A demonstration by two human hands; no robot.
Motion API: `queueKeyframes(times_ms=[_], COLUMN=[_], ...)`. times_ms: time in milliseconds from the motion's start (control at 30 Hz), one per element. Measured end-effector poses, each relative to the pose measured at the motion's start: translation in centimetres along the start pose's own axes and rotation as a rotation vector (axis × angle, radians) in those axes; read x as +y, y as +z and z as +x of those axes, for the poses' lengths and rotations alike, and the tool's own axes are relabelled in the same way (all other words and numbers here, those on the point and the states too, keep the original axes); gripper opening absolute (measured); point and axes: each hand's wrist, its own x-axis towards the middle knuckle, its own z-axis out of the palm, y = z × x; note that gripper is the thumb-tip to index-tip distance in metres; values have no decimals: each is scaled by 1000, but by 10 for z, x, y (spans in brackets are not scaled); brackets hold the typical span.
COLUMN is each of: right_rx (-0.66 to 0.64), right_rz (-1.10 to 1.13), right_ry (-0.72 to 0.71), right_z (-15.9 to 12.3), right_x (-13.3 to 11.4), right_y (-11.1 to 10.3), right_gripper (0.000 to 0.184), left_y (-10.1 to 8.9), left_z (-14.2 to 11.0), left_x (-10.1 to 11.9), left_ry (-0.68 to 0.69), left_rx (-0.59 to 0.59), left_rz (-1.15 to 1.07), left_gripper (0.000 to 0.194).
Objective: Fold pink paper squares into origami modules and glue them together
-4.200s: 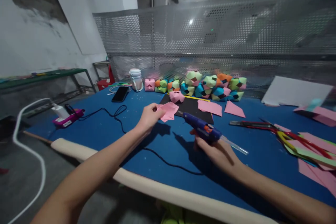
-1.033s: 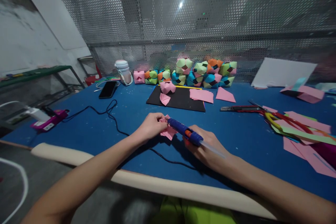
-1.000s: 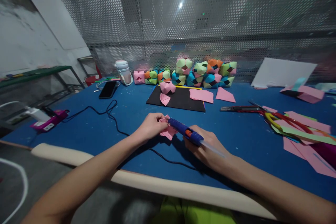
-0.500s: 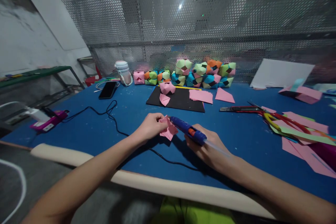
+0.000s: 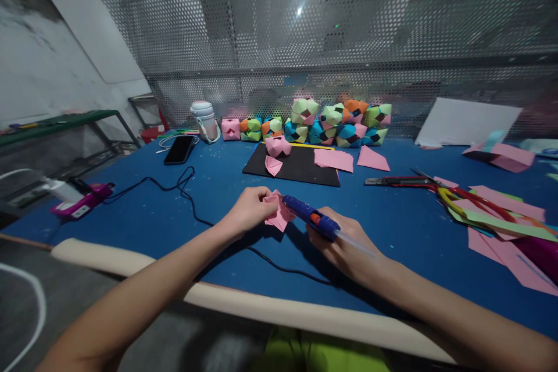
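Note:
Between the thumb and fingers of my left hand (image 5: 253, 209) is a folded pink paper piece (image 5: 279, 218), held just above the blue table. My right hand (image 5: 340, 238) grips a blue glue gun (image 5: 309, 215) with a clear glue stick poking out of its back end. The gun's nozzle is at the upper part of the pink paper; whether it touches cannot be told. Beyond my hands, a folded pink paper ball (image 5: 278, 146) and a small folded pink piece (image 5: 273, 165) rest on a black sheet (image 5: 300, 171), beside a stack of pink paper squares (image 5: 333, 160).
Colourful folded paper balls (image 5: 331, 119) line the back by a perforated metal screen (image 5: 279, 29). At left are a bottle (image 5: 204, 121), a phone (image 5: 179, 150) and a purple power strip (image 5: 82, 203) with a black cord. A cutter knife (image 5: 396, 181), scissors (image 5: 453, 200) and paper scraps (image 5: 510, 250) lie right.
The glue gun has shifted very slightly and its rear end sits a little lower left. Both hands keep nearly the same place and hold.

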Motion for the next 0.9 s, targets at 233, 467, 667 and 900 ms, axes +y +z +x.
queueKeyframes(times_ms=[233, 467, 667, 900], right_rx=[11, 20, 24, 57], right_rz=[17, 3, 0, 14], right_ry=[-33, -32, -22, -62], right_z=[-1, 0, -1, 0], right_x=[-1, -1, 0, -1], right_y=[0, -1, 0, 0], right_gripper=[8, 11, 9, 6], left_y=[0, -1, -1, 1], left_z=[0, -1, -1, -1], left_x=[-1, 0, 1, 2], left_ry=[13, 30, 24, -3], left_rx=[1, 43, 21, 6], left_rz=[28, 48, 29, 10], left_gripper=[12, 11, 12, 12])
